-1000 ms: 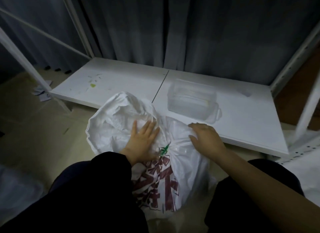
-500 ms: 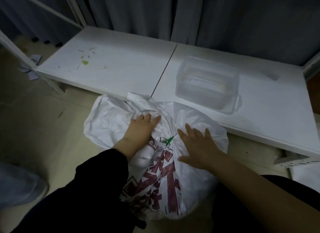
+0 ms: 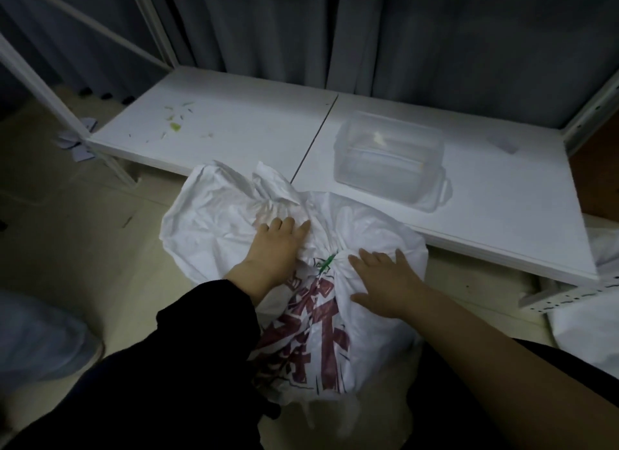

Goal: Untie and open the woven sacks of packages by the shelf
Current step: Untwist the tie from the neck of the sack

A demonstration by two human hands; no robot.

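A white woven sack (image 3: 214, 228) with dark red printed characters stands on the floor against the low shelf. Its neck is bunched and bound by a green tie (image 3: 326, 263). My left hand (image 3: 274, 248) lies on the gathered fabric just left of the tie, fingers pointing away from me and mostly straight. My right hand (image 3: 385, 282) rests flat on the sack just right of the tie, fingers spread. Neither hand holds the tie.
The white shelf board (image 3: 234, 131) runs behind the sack, with a clear plastic box (image 3: 388, 155) on it and small green scraps at its left. Metal shelf posts (image 3: 43, 91) stand left and right. Another white sack (image 3: 589, 335) lies at the far right.
My right hand went from gripping the fabric at the neck to lying flat with spread fingers beside the tie. My left hand slid a little forward on the bunched top.
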